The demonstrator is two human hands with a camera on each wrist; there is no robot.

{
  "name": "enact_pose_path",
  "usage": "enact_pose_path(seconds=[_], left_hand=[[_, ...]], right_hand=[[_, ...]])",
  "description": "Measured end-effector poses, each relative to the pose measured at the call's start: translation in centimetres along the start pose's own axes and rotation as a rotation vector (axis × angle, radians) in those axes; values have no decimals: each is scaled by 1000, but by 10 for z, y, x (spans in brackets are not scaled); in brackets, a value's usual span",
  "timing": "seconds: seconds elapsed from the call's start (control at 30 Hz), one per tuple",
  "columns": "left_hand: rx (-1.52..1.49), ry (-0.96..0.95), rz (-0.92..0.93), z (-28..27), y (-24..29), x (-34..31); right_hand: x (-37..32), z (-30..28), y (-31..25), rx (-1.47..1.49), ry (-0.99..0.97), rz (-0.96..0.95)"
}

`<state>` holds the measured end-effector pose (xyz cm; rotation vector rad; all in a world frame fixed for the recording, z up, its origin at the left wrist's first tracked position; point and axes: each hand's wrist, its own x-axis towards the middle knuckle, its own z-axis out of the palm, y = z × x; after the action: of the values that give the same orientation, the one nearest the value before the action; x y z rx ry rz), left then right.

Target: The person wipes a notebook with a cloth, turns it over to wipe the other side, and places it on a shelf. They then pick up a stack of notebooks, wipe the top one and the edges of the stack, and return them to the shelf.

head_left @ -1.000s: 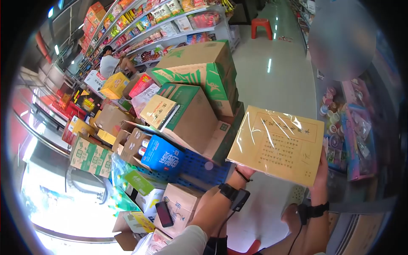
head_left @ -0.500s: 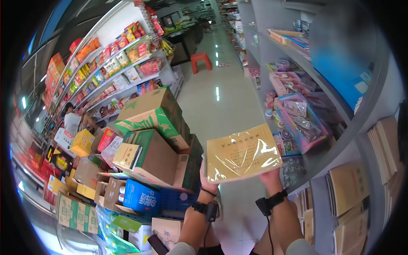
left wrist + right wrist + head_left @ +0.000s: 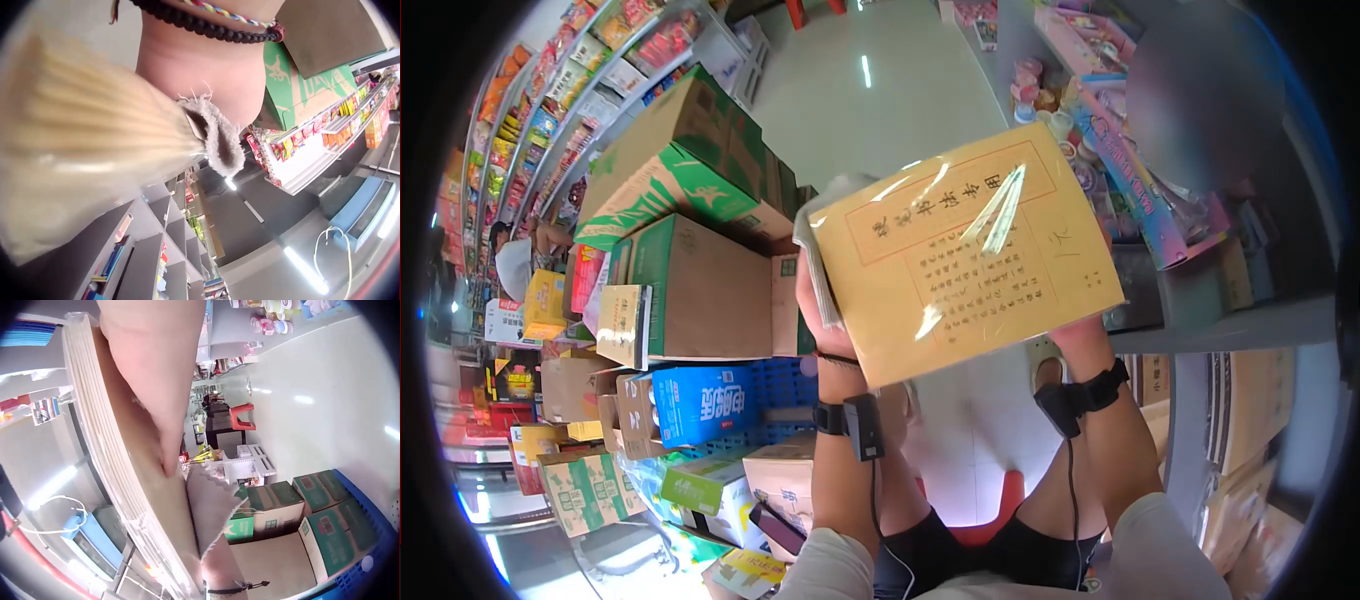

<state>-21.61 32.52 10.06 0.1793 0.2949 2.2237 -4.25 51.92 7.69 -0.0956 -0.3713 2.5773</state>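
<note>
A tan pack of exercise books (image 3: 970,250) in shiny clear plastic lies across both hands, its printed cover facing up at me. At the pack's left side, my left hand (image 3: 812,305) holds a grey cloth (image 3: 808,240) against the edge; the pack hides most of its fingers. In the left wrist view the cloth (image 3: 215,140) is folded beside the palm. My right hand (image 3: 1082,335) grips the near right part of the pack. The right wrist view shows this hand (image 3: 150,381) along the back cover, with the layered page edges (image 3: 115,444) beside it.
Cardboard cartons (image 3: 710,290) are stacked on the left, with a blue box (image 3: 700,405) and blue crate (image 3: 785,385) nearer. On the right, a shelf (image 3: 1160,335) carries small toys and jars. Snack racks (image 3: 565,110) stand far left. A red stool (image 3: 1000,505) is under me.
My head view has tipped down. The pack has turned counterclockwise, with its cover tilted up toward me. The grey cloth now shows clearly at its left edge.
</note>
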Motion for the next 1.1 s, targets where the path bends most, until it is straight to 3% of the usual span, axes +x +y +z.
enact_pose_path(seconds=[0.13, 0.2, 0.33, 0.4, 0.43, 0.57, 0.67, 0.8, 0.87, 0.93, 1.1], left_hand=[[110, 104, 138, -28, 12, 12], [-26, -11, 45, -34, 15, 16], [-10, -70, -11, -35, 6, 10], [1, 12, -77, -28, -2, 4], [-7, -38, -81, -18, -10, 2], [65, 100, -52, -10, -34, -3], [85, 177, -82, -1, -50, -5], [45, -13, -177, 8, -57, -1], [46, 15, -189, 14, -57, 3], [46, 49, -199, 15, -57, 6], [20, -41, -105, -12, -51, 19]], right_hand=[[2, 7, 7, 102, -145, 131], [0, -4, 12, -100, 161, -62], [7, -10, 7, 11, 250, -61], [8, -6, 4, 91, 210, -66], [8, -15, -2, 224, -7, 26], [6, -19, -15, 222, -160, -27], [2, -4, -29, 197, -45, -55], [-1, 12, -37, 155, 106, -149], [-1, 11, -41, 148, 150, -176], [-1, 1, -44, 118, -107, -132], [1, -17, -52, 121, -213, -43]])
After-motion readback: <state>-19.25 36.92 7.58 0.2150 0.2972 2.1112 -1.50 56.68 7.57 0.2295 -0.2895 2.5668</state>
